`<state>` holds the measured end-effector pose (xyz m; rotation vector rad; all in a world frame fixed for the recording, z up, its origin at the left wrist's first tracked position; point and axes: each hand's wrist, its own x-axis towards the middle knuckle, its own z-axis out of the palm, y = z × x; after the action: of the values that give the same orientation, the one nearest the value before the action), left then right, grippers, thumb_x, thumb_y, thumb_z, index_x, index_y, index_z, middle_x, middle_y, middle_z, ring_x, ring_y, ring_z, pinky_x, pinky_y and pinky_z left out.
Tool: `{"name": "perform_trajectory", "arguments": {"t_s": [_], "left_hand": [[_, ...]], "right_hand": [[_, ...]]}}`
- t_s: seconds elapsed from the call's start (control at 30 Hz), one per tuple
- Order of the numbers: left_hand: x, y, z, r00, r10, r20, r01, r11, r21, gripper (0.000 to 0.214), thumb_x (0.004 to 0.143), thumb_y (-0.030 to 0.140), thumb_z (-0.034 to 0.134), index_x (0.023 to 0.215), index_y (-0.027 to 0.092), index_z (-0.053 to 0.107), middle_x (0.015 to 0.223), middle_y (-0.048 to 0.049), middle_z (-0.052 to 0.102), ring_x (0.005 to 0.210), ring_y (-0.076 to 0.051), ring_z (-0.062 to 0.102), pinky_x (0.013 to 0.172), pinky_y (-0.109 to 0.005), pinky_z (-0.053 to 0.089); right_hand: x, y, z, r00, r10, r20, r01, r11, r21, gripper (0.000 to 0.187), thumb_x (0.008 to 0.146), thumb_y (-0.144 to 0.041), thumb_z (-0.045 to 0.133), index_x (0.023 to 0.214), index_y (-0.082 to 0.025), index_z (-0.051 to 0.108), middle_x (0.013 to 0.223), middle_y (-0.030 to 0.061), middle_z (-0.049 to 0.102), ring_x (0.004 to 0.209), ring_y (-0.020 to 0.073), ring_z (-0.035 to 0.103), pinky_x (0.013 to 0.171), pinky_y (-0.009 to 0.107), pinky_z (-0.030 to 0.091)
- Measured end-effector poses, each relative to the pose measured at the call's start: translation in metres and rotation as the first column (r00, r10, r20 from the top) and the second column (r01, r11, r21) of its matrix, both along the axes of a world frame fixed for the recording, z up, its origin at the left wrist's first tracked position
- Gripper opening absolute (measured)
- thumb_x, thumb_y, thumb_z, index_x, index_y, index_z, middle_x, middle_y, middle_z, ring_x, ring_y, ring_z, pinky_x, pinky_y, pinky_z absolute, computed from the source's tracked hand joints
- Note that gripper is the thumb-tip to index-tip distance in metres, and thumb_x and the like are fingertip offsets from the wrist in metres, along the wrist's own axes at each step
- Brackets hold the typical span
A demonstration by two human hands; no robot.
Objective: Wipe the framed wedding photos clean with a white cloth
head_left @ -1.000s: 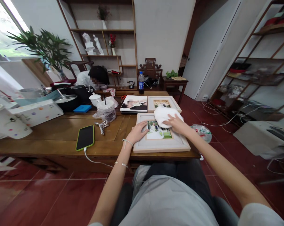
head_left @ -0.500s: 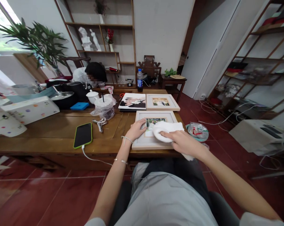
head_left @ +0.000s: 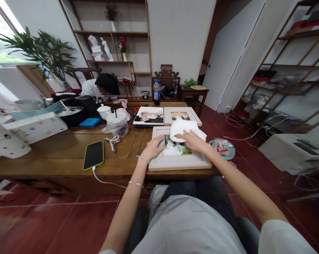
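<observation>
A pale framed photo lies flat at the near edge of the wooden table. My left hand rests open on the frame's left border, fingers flat on it. My right hand presses a white cloth onto the upper part of the frame's glass, fingers laid over the cloth. A second framed photo and a photo album lie just behind it.
A phone in a green case lies charging on the table's left. A lidded cup in a plastic bag, a metal clip, white boxes and pots stand further left. Another person sits behind the table. Cables and a plastic-wrapped bundle lie on the red floor.
My right hand swept the cloth down to the frame's near edge, then back up to its far part. My left hand stayed on the frame's left border.
</observation>
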<state>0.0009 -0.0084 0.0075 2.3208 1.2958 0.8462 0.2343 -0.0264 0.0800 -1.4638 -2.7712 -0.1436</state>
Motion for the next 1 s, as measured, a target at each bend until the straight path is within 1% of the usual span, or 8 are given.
{"name": "perform_trajectory", "arguments": {"t_s": [0.2,0.33,0.47,0.63,0.73,0.8,0.9,1.0], "left_hand": [[0.001,-0.004,0.004,1.000,-0.001,-0.015,0.002,1.000,0.015,0.043,0.084,0.029,0.053,0.126,0.020,0.055,0.139,-0.0079,0.048,0.131,-0.025,0.041,0.109,-0.044,0.034],[0.001,-0.005,0.006,1.000,-0.005,-0.025,0.005,1.000,0.021,0.044,0.084,0.029,0.054,0.126,0.018,0.055,0.139,-0.0092,0.048,0.130,-0.026,0.043,0.109,-0.044,0.034],[-0.001,-0.003,0.004,0.999,-0.024,-0.028,0.025,0.999,0.032,0.043,0.084,0.030,0.053,0.126,0.020,0.055,0.139,-0.0084,0.048,0.130,-0.025,0.042,0.108,-0.045,0.034],[-0.002,-0.002,0.004,0.999,-0.031,-0.032,0.032,0.999,0.034,0.044,0.085,0.032,0.053,0.127,0.019,0.054,0.139,-0.0094,0.048,0.131,-0.025,0.041,0.109,-0.043,0.033],[-0.002,-0.003,0.004,0.999,-0.030,-0.029,0.031,0.999,0.029,0.045,0.085,0.032,0.053,0.127,0.017,0.054,0.139,-0.0099,0.048,0.131,-0.025,0.041,0.109,-0.042,0.033],[-0.002,-0.003,0.004,1.000,-0.028,-0.015,0.028,0.999,0.025,0.044,0.085,0.032,0.053,0.127,0.019,0.055,0.139,-0.0094,0.048,0.131,-0.025,0.041,0.109,-0.043,0.033],[-0.003,-0.003,0.005,1.000,-0.026,0.001,0.026,1.000,0.017,0.044,0.084,0.031,0.054,0.127,0.019,0.055,0.139,-0.0094,0.049,0.130,-0.025,0.042,0.109,-0.044,0.033],[-0.002,-0.004,0.005,0.999,-0.036,-0.005,0.036,0.999,0.020,0.045,0.085,0.031,0.053,0.128,0.018,0.054,0.139,-0.0097,0.048,0.130,-0.025,0.042,0.109,-0.042,0.033]], "right_hand": [[-0.007,-0.101,0.027,0.988,0.151,0.001,-0.147,0.964,-0.220,0.077,0.068,0.003,0.038,0.138,-0.028,0.044,0.116,0.0117,0.063,0.106,0.0268,0.059,0.087,0.037,0.041],[-0.010,-0.129,0.033,0.982,0.175,-0.066,-0.186,0.950,-0.249,0.079,0.065,0.004,0.038,0.136,-0.030,0.045,0.127,0.0087,0.058,0.123,0.0256,0.048,0.098,0.040,0.037],[-0.009,-0.104,0.012,0.988,0.108,-0.106,-0.129,0.968,-0.214,0.081,0.063,0.003,0.038,0.139,-0.026,0.041,0.139,0.0074,0.048,0.135,0.0245,0.034,0.107,0.044,0.030],[0.002,-0.032,-0.017,0.988,0.036,-0.153,-0.044,0.998,-0.051,0.084,0.068,0.000,0.039,0.147,-0.019,0.021,0.148,0.0103,0.035,0.139,0.0242,0.024,0.110,0.045,0.023],[0.001,0.009,-0.021,0.990,-0.047,-0.135,0.049,0.999,0.013,0.083,0.072,-0.001,0.040,0.149,-0.016,0.014,0.150,0.0150,0.030,0.140,0.0285,0.020,0.108,0.048,0.024],[-0.005,0.028,-0.018,0.991,-0.098,-0.096,0.104,0.993,0.061,0.080,0.073,0.000,0.041,0.148,-0.015,0.019,0.146,0.0168,0.036,0.139,0.0327,0.019,0.107,0.053,0.021],[-0.017,0.038,-0.013,0.989,-0.141,-0.040,0.145,0.981,0.127,0.073,0.074,0.002,0.038,0.144,-0.018,0.032,0.142,0.0146,0.042,0.137,0.0374,0.021,0.104,0.063,0.017],[-0.024,0.026,-0.009,0.995,-0.102,0.008,0.102,0.993,0.067,0.071,0.074,0.003,0.036,0.141,-0.022,0.038,0.140,0.0147,0.046,0.132,0.0379,0.030,0.098,0.063,0.026]]}}
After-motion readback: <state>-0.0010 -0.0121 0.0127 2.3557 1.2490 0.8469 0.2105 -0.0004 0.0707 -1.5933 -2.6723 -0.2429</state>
